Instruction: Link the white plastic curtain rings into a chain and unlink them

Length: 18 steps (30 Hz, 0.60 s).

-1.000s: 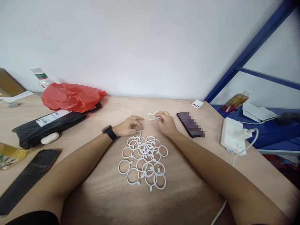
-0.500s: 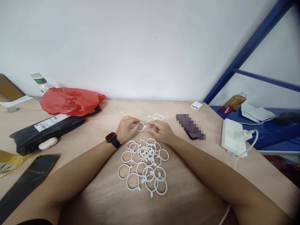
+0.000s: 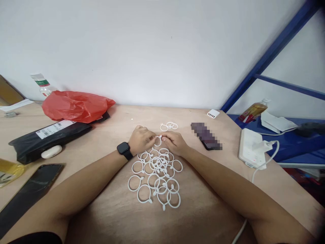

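A white plastic ring [image 3: 157, 145] with a small tab is held between both hands above the table. My left hand [image 3: 142, 139], with a black watch on its wrist, is closed and pinches the ring's left side. The fingertips of my right hand [image 3: 175, 142] are closed on the tab at the ring's upper right. Just below the hands lies a loose pile of similar white rings [image 3: 144, 194], many overlapping. Beyond my right hand, a few more rings [image 3: 173, 126] lie together.
On the left are a red plastic bag [image 3: 76, 106], a black parcel [image 3: 58, 135], a white case [image 3: 51, 151] and a phone [image 3: 43, 178]. To the right lie a blurred-out phone [image 3: 207, 137], a white charger [image 3: 213, 114] and a power strip [image 3: 251, 149] with a cable.
The ring has moved right, toward my right hand, with my left hand. My right fingertips, apart from the ring before, now grip its tab.
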Each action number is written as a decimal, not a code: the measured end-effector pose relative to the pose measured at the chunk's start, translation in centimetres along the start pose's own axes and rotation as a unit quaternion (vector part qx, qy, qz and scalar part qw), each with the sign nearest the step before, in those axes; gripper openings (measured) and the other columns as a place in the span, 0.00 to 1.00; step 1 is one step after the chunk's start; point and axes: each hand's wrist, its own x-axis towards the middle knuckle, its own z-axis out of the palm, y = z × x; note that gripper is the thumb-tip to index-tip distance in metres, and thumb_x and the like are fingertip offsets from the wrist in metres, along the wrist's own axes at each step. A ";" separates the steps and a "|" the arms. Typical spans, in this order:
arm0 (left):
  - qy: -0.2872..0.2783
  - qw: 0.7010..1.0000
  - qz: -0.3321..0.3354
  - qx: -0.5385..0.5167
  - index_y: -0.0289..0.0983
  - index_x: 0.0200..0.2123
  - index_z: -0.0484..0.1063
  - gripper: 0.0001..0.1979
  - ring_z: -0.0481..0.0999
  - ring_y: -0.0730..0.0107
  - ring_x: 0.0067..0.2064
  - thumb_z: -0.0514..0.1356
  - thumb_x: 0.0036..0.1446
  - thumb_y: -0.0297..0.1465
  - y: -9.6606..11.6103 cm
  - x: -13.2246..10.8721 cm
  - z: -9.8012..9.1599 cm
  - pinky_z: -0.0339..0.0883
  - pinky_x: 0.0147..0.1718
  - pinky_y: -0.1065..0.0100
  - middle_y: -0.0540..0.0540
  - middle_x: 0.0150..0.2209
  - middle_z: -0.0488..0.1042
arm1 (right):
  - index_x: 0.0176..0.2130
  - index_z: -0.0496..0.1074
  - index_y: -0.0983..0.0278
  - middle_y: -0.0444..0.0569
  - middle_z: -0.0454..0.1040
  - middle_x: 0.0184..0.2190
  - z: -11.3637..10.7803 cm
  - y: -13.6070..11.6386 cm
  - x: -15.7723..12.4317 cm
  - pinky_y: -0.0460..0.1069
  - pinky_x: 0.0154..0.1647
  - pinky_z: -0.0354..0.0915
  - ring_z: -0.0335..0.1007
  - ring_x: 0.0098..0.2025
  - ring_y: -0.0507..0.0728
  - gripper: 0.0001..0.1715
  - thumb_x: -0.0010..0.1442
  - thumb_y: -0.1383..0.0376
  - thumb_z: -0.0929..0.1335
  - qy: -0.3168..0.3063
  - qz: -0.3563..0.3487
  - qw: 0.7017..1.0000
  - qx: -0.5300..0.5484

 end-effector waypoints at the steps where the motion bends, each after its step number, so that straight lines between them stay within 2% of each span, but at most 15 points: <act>1: 0.005 1.000 0.008 0.003 0.37 0.32 0.76 0.10 0.74 0.67 0.31 0.58 0.60 0.35 0.0 0.0 0.0 0.57 0.37 0.62 0.48 0.26 0.78 | 0.41 0.75 0.63 0.48 0.79 0.34 0.0 0.0 0.0 0.47 0.37 0.65 0.73 0.34 0.53 0.12 0.64 0.63 0.64 0.002 0.003 1.000 -0.002; 5: 0.011 0.999 0.036 -0.006 0.37 0.29 0.74 0.11 0.74 0.68 0.31 0.58 0.60 0.36 0.1 0.0 -0.1 0.58 0.37 0.62 0.49 0.26 0.77 | 0.37 0.76 0.64 0.46 0.77 0.29 0.2 0.2 0.0 0.46 0.32 0.63 0.70 0.28 0.51 0.08 0.61 0.65 0.66 0.008 0.026 0.999 -0.017; 12: -0.007 0.999 0.042 -0.024 0.37 0.27 0.71 0.15 0.73 0.70 0.31 0.56 0.62 0.39 0.0 0.0 0.1 0.59 0.40 0.62 0.48 0.26 0.76 | 0.41 0.75 0.64 0.46 0.77 0.31 0.2 0.5 -0.2 0.45 0.31 0.62 0.69 0.28 0.51 0.11 0.58 0.68 0.66 -0.016 0.019 1.000 -0.001; 18: -0.019 0.997 0.063 -0.034 0.37 0.27 0.71 0.15 0.73 0.70 0.30 0.56 0.62 0.39 0.0 0.0 0.2 0.59 0.39 0.63 0.49 0.24 0.75 | 0.37 0.75 0.64 0.45 0.75 0.28 0.2 0.6 -0.1 0.44 0.30 0.60 0.67 0.27 0.50 0.10 0.56 0.70 0.65 -0.027 0.018 0.999 -0.013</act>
